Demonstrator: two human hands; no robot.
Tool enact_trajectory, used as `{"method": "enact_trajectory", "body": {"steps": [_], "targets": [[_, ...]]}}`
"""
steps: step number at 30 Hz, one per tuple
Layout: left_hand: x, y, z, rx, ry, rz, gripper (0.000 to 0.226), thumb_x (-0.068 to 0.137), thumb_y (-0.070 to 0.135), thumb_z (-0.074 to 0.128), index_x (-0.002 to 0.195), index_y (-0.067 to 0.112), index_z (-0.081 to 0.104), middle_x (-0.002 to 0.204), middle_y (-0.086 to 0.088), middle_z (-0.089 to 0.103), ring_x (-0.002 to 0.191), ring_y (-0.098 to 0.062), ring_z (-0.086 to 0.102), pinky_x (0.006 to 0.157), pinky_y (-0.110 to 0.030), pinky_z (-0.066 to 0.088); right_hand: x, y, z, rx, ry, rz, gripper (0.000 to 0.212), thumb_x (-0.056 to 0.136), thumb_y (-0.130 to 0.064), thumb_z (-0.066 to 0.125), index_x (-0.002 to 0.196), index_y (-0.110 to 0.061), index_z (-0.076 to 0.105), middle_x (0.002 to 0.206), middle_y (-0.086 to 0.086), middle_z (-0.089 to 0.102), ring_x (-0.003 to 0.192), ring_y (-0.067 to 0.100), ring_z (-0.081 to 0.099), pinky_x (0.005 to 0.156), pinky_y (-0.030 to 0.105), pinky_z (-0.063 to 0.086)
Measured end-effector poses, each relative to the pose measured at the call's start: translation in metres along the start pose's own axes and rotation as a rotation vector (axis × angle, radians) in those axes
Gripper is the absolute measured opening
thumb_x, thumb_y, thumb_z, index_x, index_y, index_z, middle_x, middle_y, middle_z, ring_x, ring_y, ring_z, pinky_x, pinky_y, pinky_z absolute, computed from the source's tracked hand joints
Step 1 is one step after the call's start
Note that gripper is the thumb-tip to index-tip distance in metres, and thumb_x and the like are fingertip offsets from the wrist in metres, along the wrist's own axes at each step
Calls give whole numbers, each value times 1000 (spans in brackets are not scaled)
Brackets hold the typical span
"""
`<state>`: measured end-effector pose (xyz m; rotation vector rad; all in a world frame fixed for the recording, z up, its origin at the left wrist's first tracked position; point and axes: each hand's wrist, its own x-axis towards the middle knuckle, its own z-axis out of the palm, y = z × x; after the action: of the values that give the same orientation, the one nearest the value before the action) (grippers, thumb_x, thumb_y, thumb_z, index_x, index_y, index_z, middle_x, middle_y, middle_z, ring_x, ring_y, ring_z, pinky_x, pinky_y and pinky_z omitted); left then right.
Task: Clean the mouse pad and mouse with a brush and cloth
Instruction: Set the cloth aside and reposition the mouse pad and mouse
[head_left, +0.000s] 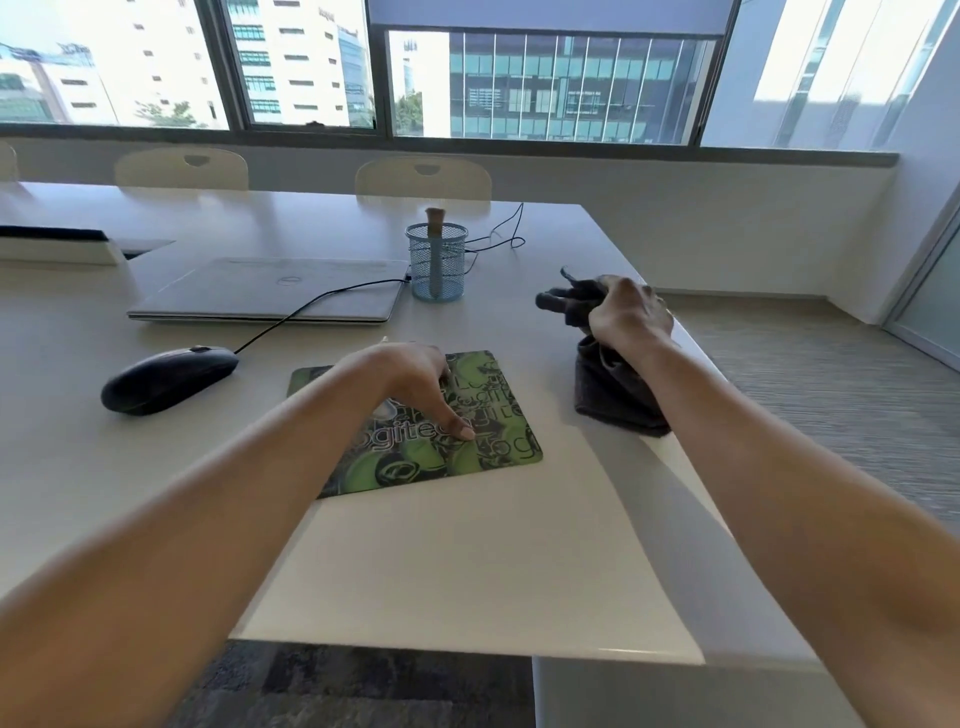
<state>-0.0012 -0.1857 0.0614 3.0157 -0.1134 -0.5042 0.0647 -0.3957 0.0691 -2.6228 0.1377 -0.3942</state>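
A green and black patterned mouse pad (498, 447) lies in front of me on the white table. My left hand (415, 379) rests on the pad, thumb pressed flat on it. To the right, my right hand (628, 312) grips a dark grey cloth (613, 389), lifting its upper part while the lower part lies bunched near the table's right edge. A black wired mouse (169, 378) sits on the table left of the pad. The brush (434, 249) stands handle-up in a blue mesh cup (437, 265) behind the pad.
A closed silver laptop (270, 291) lies behind the mouse, with a black cable running to it. The table edge (691, 353) drops off just right of the cloth. Cream chairs (423, 179) stand along the far side under the windows.
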Motion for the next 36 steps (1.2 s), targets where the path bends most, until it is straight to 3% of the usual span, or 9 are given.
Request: {"method": "enact_trajectory", "body": {"steps": [3, 6, 12, 15, 20, 23, 25, 31, 36], "targets": [[7, -3, -6, -82, 93, 30, 66, 65, 58, 71, 112, 11, 65, 115, -6, 65, 102, -22, 59, 90, -30, 46, -5, -4, 5, 47, -57, -4, 47, 84, -12, 50, 126, -32, 54, 124, 12, 59, 117, 32, 51, 89, 33, 39], [16, -4, -2, -163, 127, 51, 52, 74, 54, 66, 103, 10, 65, 108, -9, 66, 89, -19, 55, 80, -27, 40, -9, -1, 14, 54, -73, 12, 49, 85, -10, 47, 128, -33, 52, 126, 12, 58, 118, 32, 51, 90, 33, 39], [24, -9, 1, -153, 172, -36, 71, 64, 60, 70, 113, 10, 60, 117, -8, 61, 107, -24, 54, 92, -32, 42, -8, -4, 19, 105, -50, 22, 51, 84, -11, 46, 128, -35, 51, 123, 12, 59, 115, 33, 51, 90, 33, 39], [21, -13, 0, -117, 213, -73, 74, 60, 62, 73, 107, 6, 60, 111, -9, 60, 105, -25, 55, 82, -28, 40, -11, -12, 22, 129, -56, 11, 52, 84, -11, 47, 130, -34, 50, 125, 11, 59, 116, 31, 51, 92, 33, 40], [14, -22, 0, -169, 249, -100, 58, 58, 51, 80, 93, 9, 64, 96, -8, 62, 92, -25, 58, 78, -31, 44, -27, -44, 39, 149, -103, -154, 51, 85, -14, 53, 130, -37, 49, 127, 6, 60, 116, 28, 54, 93, 33, 42], [10, -27, -2, -219, 334, -109, 40, 57, 39, 84, 82, 12, 68, 81, -4, 62, 78, -21, 57, 69, -28, 44, -39, -58, 56, 52, -211, -327, 46, 87, -12, 49, 124, -38, 56, 120, 6, 63, 110, 29, 57, 88, 34, 45], [10, -27, -3, -231, 376, -122, 37, 58, 33, 85, 84, 12, 69, 80, -4, 60, 78, -21, 55, 69, -27, 41, -39, -58, 60, -3, -267, -343, 44, 88, -11, 45, 121, -39, 59, 117, 5, 63, 108, 29, 58, 85, 35, 45], [28, -15, 1, -221, 497, -101, 50, 64, 30, 83, 105, 7, 68, 108, -16, 66, 103, -29, 58, 92, -36, 44, -24, -8, 36, -134, -142, -140, 39, 88, -17, 46, 118, -37, 61, 124, 9, 60, 115, 29, 55, 94, 35, 42], [44, 17, 8, -170, 648, 88, 36, 74, 25, 75, 105, 8, 66, 109, -16, 63, 107, -31, 55, 93, -40, 39, -18, 56, -2, -281, -8, 192, 38, 89, -14, 47, 125, -18, 57, 129, 15, 54, 122, 32, 47, 98, 38, 38]]}}
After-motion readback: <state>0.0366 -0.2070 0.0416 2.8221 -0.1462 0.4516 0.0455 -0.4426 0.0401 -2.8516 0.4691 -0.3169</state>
